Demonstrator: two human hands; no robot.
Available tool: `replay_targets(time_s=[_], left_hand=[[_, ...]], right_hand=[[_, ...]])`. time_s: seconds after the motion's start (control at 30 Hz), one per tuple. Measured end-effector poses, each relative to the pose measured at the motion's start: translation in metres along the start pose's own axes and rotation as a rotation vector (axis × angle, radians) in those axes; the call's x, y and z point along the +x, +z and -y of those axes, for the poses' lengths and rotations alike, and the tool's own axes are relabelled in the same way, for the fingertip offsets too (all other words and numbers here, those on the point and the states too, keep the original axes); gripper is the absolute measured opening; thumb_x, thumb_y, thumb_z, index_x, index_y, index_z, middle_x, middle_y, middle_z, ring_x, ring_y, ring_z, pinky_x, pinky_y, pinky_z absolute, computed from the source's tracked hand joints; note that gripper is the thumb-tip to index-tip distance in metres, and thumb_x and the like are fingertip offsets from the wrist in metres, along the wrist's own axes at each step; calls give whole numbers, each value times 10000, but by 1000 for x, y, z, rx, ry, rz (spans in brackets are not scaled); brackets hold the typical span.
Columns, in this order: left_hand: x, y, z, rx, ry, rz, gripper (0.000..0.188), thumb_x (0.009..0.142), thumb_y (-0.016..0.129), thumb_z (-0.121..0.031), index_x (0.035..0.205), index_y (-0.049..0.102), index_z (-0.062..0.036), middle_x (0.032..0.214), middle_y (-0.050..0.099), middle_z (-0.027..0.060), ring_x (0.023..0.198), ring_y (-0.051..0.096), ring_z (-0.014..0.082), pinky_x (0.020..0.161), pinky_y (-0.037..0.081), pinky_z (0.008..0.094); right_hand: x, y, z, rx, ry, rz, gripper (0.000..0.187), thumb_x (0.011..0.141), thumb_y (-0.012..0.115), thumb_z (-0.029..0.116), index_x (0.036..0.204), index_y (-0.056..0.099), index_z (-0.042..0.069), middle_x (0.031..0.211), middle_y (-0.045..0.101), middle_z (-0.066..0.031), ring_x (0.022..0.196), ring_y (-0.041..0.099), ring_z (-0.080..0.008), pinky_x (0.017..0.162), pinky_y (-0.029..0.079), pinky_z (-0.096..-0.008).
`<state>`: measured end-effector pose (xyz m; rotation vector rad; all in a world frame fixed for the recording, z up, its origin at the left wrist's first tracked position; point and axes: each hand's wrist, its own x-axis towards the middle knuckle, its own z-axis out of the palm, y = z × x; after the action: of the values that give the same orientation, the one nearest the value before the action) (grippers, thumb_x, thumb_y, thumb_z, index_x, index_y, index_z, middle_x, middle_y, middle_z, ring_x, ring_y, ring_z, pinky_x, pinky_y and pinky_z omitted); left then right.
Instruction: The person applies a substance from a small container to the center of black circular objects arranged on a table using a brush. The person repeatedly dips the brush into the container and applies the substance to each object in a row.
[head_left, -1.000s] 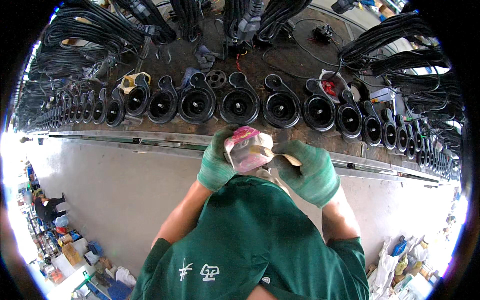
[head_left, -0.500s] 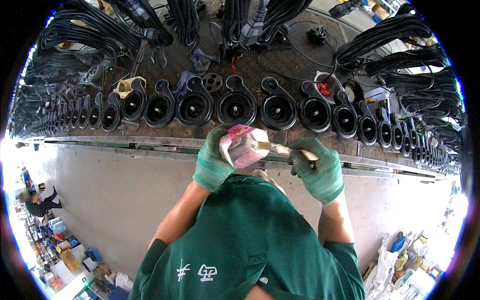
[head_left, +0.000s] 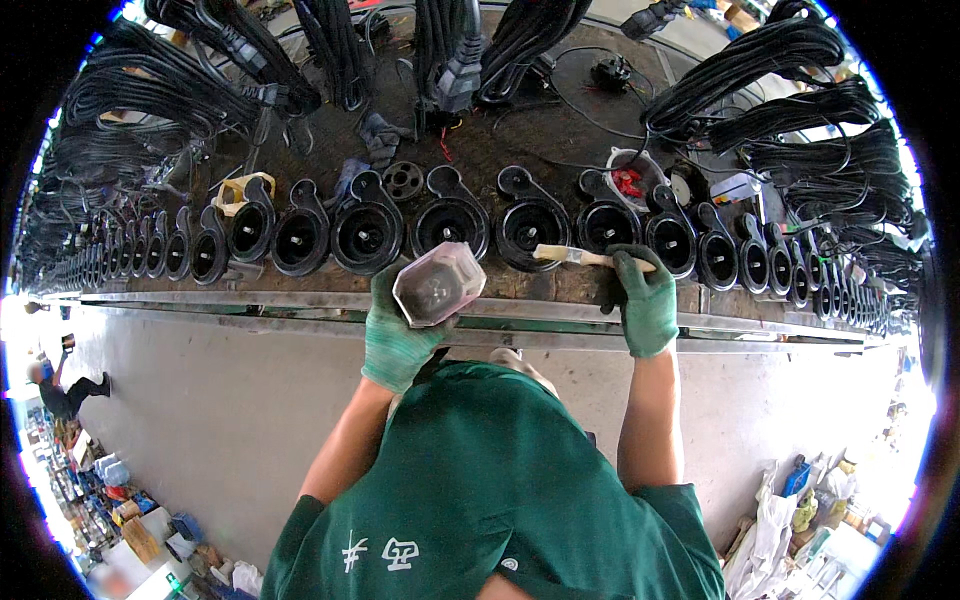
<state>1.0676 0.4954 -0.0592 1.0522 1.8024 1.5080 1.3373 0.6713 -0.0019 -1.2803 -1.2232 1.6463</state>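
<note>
Both of my hands wear green work gloves. My left hand (head_left: 400, 325) is closed around a small clear plastic container (head_left: 440, 285) with a pinkish rim, its open top tilted up toward me. Pinched by its pale handle, a flat paintbrush (head_left: 585, 257) is in my right hand (head_left: 642, 300), bristles pointing left. The brush lies over the front of the row of round black housings, near one housing (head_left: 532, 232) with a small pin at its centre. Behind the container stands another black housing (head_left: 449, 225), partly covered by it.
Black housings line the bench (head_left: 560, 288) to both sides. Bundled black cables (head_left: 765, 75) hang along its far side. A white bowl with red bits (head_left: 632, 178), a yellow container (head_left: 240, 192) and a perforated black disc (head_left: 403, 181) lie behind the row. A person (head_left: 68, 390) is far left.
The brush has come out of the container and moved right and forward, over the housings. My left hand has shifted slightly left with the container, which now faces upward more.
</note>
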Motion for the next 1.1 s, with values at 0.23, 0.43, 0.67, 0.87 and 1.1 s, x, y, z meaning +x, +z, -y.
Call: replay_targets(time_s=[0.23, 0.43, 0.67, 0.87, 1.1], left_hand=[[-16, -12, 12, 76, -9, -21, 858, 682, 919, -42, 1371, 409, -62, 1243, 623, 119, 1119, 643, 226, 960, 548, 366], [-30, -20, 5, 43, -68, -49, 851, 704, 907, -31, 1374, 384, -71, 1272, 600, 112, 1145, 623, 221, 974, 535, 365], [-42, -30, 10, 70, -91, -69, 825, 726, 894, -38, 1375, 385, -60, 1301, 578, 112, 1175, 595, 216, 998, 515, 359], [-45, -33, -6, 106, -145, -83, 849, 717, 897, -29, 1390, 380, -51, 1315, 565, 110, 1198, 583, 222, 1029, 511, 370], [-45, -27, -5, -12, -140, -59, 877, 707, 899, -6, 1404, 368, -54, 1320, 560, 104, 1209, 578, 218, 1034, 511, 377]], right_hand=[[56, 16, -17, -545, -75, 68, 216, 964, 717, 181, 1128, 712, 42, 852, 727, -84, 683, 600, -112, 651, 511, -289], [90, 53, -15, -600, -137, 341, 206, 964, 718, 204, 1104, 706, 53, 913, 739, -107, 761, 641, -160, 690, 520, -313], [90, 70, 14, -1059, -118, 594, 238, 984, 660, 231, 1141, 627, 56, 895, 722, -118, 799, 682, -231, 727, 535, -370], [108, 48, 11, -1239, -248, 666, 196, 909, 701, 180, 1080, 695, 82, 952, 737, -153, 860, 703, -323, 766, 547, -403], [96, 18, 14, -728, -378, 501, 211, 924, 703, 93, 1134, 698, 81, 944, 704, -86, 833, 617, -164, 781, 527, -329]])
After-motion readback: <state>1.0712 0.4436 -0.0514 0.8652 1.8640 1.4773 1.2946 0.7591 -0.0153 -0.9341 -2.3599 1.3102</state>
